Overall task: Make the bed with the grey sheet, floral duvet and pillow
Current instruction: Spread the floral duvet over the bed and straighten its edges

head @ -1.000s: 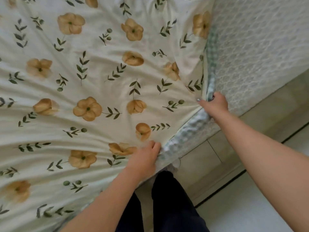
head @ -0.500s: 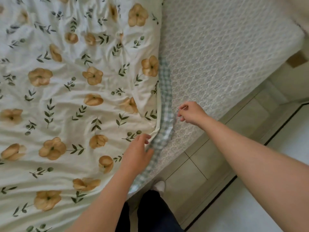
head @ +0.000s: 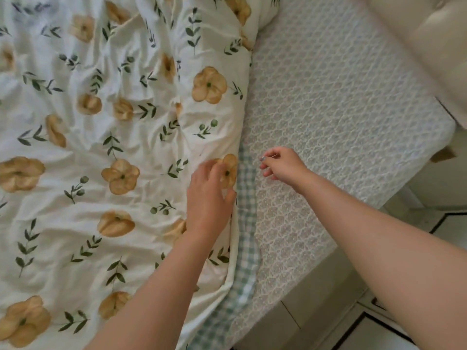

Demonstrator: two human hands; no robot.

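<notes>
I'm letting go of the duvet (head: 126,147). A second ago both hands were gripping its edge and pulling; now neither is. My left hand (head: 209,198) is lying on the duvet right beside the checked underside (head: 246,198), fingers spread and relaxed, gripping nothing. My right hand (head: 283,165) is hovering over the grey sheet (head: 341,109), fingers loosely curled, empty. The duvet is lying wrinkled across the left part of the sheet, leaving a wide band bare on the right. I'm judging the pull done, with smoothing coming next. I can't make out the pillow.
</notes>
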